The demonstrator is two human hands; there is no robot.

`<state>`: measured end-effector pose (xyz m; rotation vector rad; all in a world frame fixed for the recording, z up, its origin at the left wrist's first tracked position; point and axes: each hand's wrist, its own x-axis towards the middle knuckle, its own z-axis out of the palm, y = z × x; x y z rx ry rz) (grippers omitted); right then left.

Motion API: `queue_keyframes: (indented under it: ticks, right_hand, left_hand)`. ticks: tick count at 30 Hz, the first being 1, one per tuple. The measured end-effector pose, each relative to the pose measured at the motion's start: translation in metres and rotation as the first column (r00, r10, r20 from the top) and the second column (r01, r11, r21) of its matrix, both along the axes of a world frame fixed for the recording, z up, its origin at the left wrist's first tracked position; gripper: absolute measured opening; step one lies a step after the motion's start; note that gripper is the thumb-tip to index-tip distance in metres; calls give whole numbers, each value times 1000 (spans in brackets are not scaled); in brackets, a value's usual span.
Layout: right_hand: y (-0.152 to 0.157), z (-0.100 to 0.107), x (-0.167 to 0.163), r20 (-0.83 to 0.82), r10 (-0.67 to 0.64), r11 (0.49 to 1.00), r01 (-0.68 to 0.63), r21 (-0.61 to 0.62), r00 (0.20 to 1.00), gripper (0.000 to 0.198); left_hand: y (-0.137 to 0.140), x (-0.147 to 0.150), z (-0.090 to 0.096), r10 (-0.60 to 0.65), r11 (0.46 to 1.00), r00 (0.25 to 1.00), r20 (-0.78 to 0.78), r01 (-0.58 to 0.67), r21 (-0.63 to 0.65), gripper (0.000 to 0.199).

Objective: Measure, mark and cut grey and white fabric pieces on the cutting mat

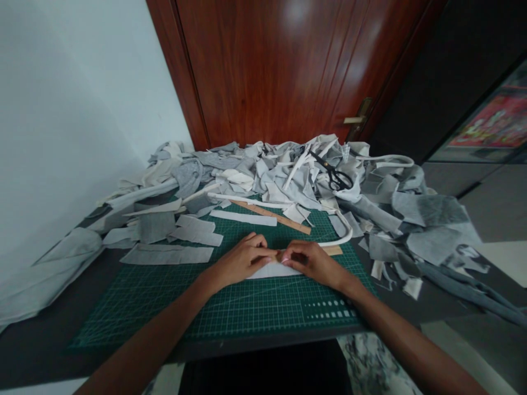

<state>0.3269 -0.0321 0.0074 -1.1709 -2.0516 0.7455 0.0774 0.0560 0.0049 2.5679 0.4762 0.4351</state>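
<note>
Several long grey fabric pieces, loosely rolled, lie far to the left of our fingers, with flat grey cloth strips nearer to them on the green gridded cutting mat. Next comes our left hand, its outer fingers loosely curled, index and thumb stretched close together towards the right; we cannot tell whether they grip or only press. Beneath the fingertips of both hands lies a pale rectangular fabric strip. Just beyond the fingers, a tan straight ruler slants across the mat. Our right hand has thumb and index pinched nearly closed on the pale strip. Past those fingers, black-handled metal scissors rest on the heaped scraps; nearer, a white fabric cord curves beside them. Farther right of our fingers, grey cloth offcuts spread out.
</note>
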Motion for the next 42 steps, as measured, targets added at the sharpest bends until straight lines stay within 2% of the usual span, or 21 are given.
queue_keyframes:
  ticks: [9, 25, 33, 42]
  right_hand:
    - [2, -2, -9, 13, -50, 998, 50, 34, 999, 5]
    - [4, -3, -7, 78, -65, 995, 58, 79, 995, 5]
    - [6, -2, 4, 122, -44, 996, 34, 81, 992, 1]
    - [2, 3, 26, 191, -73, 997, 65, 46, 979, 5]
  left_hand:
    - [-2, 0, 2, 14, 1000, 1000, 8, -14, 7, 32]
    - [0, 1, 2, -1, 1000, 1000, 0, 1, 17, 30]
    - [2, 2, 1, -8, 999, 1000, -4, 8, 43, 31]
    - [5, 0, -6, 10, 999, 1000, -20, -9, 54, 30]
